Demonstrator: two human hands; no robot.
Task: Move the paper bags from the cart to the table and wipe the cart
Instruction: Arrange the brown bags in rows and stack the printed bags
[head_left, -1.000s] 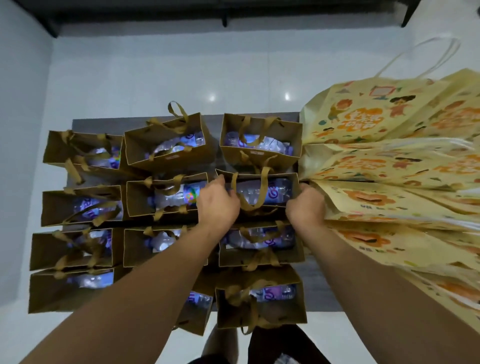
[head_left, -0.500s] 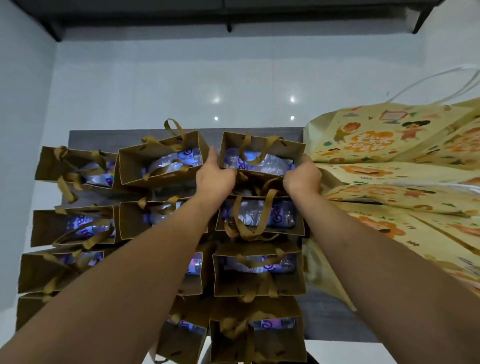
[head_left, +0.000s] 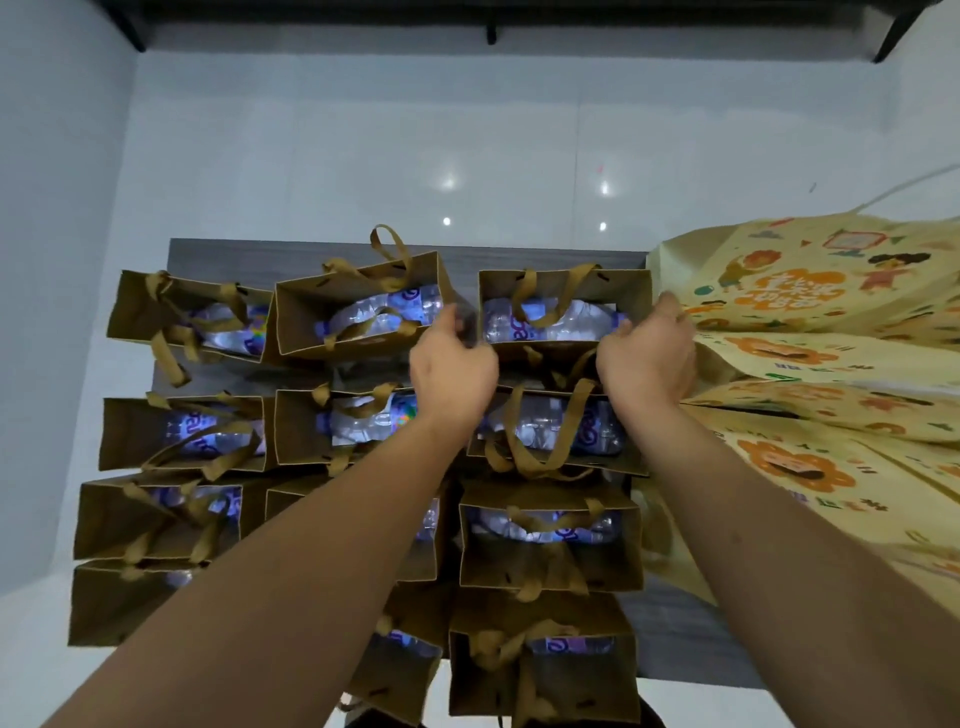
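My hands have moved up from the second bag to the far brown paper bag (head_left: 563, 293) at 12 o'clock. My left hand (head_left: 453, 366) grips its left edge, fingers curled. My right hand (head_left: 647, 358) grips its right edge. It sits on the gray table (head_left: 291, 257), with yellow bags (head_left: 831, 332) at 3 o'clock.

The scene is dim with a cool bluish tone. Four small bright glare spots from lamps above reflect on the glossy white floor (head_left: 363, 156) in the upper centre. The wide lens bends straight lines near the edges. The picture is slightly soft, and the brown paper bags (head_left: 358, 312) look dark.
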